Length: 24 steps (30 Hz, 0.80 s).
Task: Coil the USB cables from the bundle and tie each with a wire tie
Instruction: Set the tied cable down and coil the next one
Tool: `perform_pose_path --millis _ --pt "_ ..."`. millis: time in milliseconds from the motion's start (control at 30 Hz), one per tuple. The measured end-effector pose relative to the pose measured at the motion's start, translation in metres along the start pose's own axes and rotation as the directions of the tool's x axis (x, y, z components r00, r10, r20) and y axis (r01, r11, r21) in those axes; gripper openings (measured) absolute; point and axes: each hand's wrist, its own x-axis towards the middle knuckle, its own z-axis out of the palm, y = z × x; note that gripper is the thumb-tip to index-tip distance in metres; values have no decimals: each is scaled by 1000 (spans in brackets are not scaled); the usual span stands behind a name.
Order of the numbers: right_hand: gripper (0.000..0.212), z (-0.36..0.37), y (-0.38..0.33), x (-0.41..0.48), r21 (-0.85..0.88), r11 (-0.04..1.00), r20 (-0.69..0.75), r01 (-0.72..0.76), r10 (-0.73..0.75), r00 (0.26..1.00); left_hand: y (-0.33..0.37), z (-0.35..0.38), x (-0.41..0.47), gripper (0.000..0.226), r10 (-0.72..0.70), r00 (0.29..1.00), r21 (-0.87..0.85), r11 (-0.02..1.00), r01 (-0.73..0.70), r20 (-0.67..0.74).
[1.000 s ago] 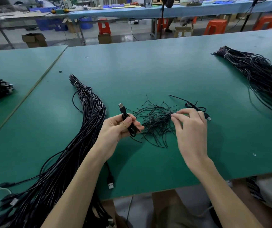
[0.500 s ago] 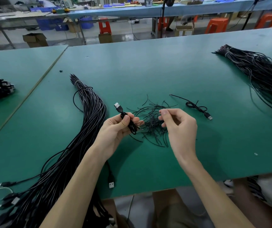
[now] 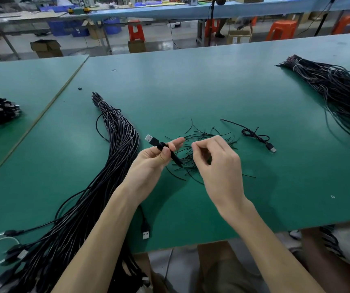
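Centre of frame, above the green table [image 3: 212, 81]: left hand [image 3: 148, 163], grip closed round a coiled USB cable [image 3: 161, 146], plug pointing upper left.
Right hand [image 3: 214, 163]: fingertips pinched together just beside it; contents of grip impossible to tell.
Beneath hands: loose wire ties [image 3: 199, 134].
Left of frame: cable bundle [image 3: 115, 149].

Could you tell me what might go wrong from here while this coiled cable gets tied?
Only the thumb and forefinger of the left hand pinch the coiled cable; a loosened grip could let it spring open. The right hand hovers over tangled wire ties, so it may lift several at once.
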Motion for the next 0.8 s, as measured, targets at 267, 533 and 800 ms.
perform_pose_path --millis 267,533,800 --pt "13 7 -12 -6 138 990 114 -8 -7 993 -7 -1 1 27 11 998 105 994 -4 -63" --pt "5 19 -25 -24 246 944 101 -219 200 975 -8 2 0 16 115 982 181 980 -87 -153" --pt "17 30 -43 -37 274 914 115 -300 279 953 -9 1 -1 13 222 945 169 968 -185 -241"
